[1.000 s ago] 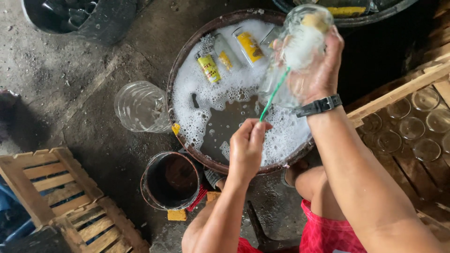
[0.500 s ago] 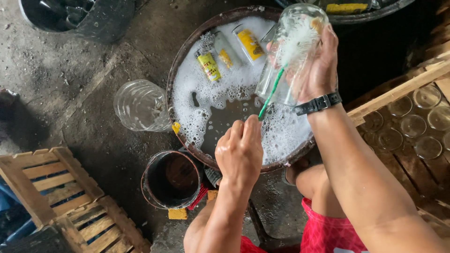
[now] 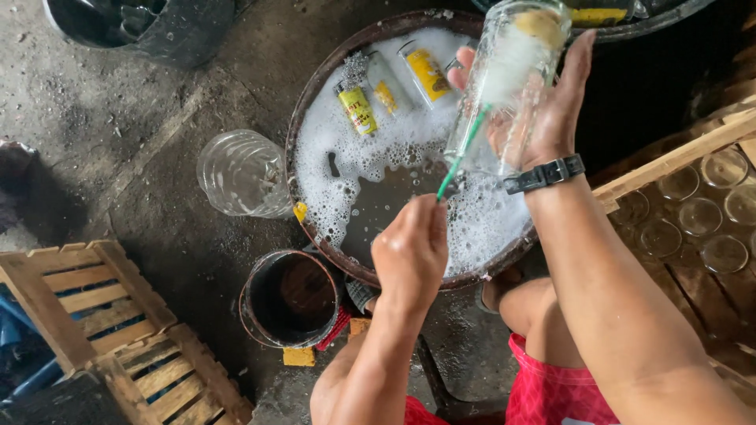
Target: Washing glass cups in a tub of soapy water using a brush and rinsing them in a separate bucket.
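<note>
The left hand (image 3: 411,253) is raised in a loose fist, back toward the camera, fingers pinched together at the top. The right hand (image 3: 543,110) reaches forward, forearm extended, palm seemingly curled around what it grips, thumb pointing up.

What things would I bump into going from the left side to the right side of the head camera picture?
Wooden crates → clear plastic jug → dark bucket → left hand holding the green brush handle → glass bottle in the right hand → upturned glass bottles in a crate.
</note>
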